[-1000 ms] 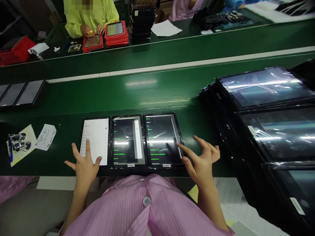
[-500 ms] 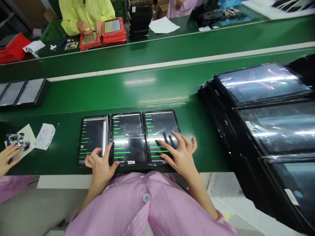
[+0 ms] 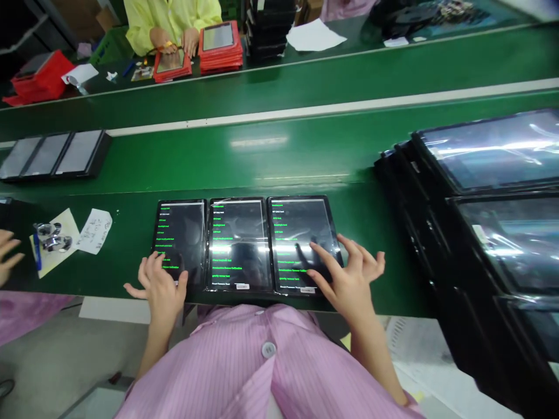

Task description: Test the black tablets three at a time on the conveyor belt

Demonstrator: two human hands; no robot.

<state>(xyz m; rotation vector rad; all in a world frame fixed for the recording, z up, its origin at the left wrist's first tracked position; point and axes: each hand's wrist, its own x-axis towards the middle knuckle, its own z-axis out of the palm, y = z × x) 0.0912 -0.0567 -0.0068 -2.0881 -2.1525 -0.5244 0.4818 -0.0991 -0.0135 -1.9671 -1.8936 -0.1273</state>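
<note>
I'd say on-screen test menus are being worked through: the left hand (image 3: 163,286) has its fingers spread over the left tablet (image 3: 189,230), the right hand (image 3: 351,282) likewise over the right tablet (image 3: 301,224), contact unclear, with the middle tablet (image 3: 240,235) between both sets. Picking a green menu line (image 3: 227,268) would call for one precise fingertip.

The middle tablet (image 3: 241,240) lists "RF CALI test", "gravity sensor test".

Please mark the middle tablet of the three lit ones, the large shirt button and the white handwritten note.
Middle tablet (image 3: 240,241), head view: middle of its lit screen.
Large shirt button (image 3: 268,350), head view: centre of its face.
White handwritten note (image 3: 95,231), head view: middle of its written side.
</note>
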